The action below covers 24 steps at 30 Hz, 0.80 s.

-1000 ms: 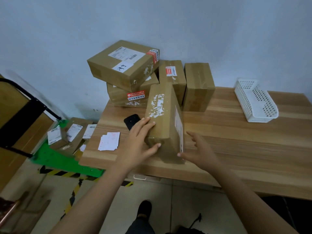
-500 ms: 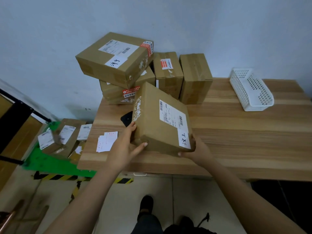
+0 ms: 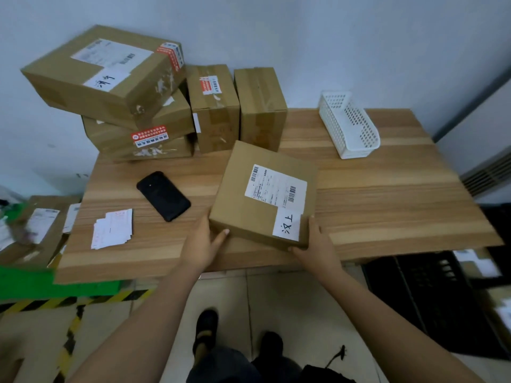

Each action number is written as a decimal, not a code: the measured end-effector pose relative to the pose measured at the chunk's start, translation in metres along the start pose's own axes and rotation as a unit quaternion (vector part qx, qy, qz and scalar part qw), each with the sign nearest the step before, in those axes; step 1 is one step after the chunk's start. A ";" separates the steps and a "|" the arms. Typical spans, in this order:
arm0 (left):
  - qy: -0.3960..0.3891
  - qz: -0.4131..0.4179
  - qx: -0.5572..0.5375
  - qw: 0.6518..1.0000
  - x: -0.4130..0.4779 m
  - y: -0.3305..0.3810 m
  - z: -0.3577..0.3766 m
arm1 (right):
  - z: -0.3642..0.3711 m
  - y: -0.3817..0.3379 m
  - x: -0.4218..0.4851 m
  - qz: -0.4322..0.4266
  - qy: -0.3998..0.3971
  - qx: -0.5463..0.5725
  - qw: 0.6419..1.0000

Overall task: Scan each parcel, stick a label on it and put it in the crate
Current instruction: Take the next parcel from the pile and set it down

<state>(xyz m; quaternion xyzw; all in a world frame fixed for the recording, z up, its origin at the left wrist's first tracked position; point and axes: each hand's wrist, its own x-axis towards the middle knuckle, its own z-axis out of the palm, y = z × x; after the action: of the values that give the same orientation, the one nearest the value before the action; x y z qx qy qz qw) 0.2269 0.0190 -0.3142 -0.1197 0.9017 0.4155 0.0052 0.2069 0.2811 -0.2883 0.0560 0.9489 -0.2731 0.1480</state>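
Left hand [image 3: 203, 244] and right hand [image 3: 318, 244] each clasp 1 near corner of the parcel [image 3: 249, 205], which now lies flat on the table [image 3: 387, 189], label [image 3: 275, 187] up, no longer on edge. Judged ready for scanning with the phone [image 3: 163, 196].

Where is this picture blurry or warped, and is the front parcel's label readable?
Head view: the table edges bend from wide-angle distortion; the far-left boxes smear; the parcel label shows sharp barcodes and handwriting, fine print unreadable; soft light, no glare.
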 end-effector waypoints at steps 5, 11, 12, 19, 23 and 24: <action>0.090 -0.053 0.012 0.994 -0.004 0.016 0.023 | -0.015 0.011 0.007 -0.054 -0.032 -0.030 0.998; 0.187 -0.020 -0.001 0.982 -0.038 0.071 0.061 | -0.051 0.009 0.053 -0.113 0.006 -0.030 0.993; 0.182 -0.041 -0.019 0.982 -0.042 0.080 0.069 | -0.055 0.008 0.067 -0.117 0.010 -0.034 0.992; 0.109 -0.140 -0.097 0.979 -0.045 0.108 0.108 | -0.062 -0.001 0.158 -0.147 -0.025 -0.071 0.986; 0.055 -0.119 -0.100 0.986 -0.035 0.099 0.104 | -0.061 0.001 0.163 -0.150 -0.011 -0.038 0.988; 0.042 -0.115 -0.092 0.988 -0.032 0.096 0.099 | -0.063 0.003 0.157 -0.145 -0.005 -0.031 0.989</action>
<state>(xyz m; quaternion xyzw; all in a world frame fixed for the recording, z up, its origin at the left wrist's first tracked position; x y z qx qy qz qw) 0.2278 0.1599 -0.3035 -0.2404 0.8393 0.4876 0.0040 0.0426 0.3216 -0.2877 -0.0881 0.9543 -0.2621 0.1136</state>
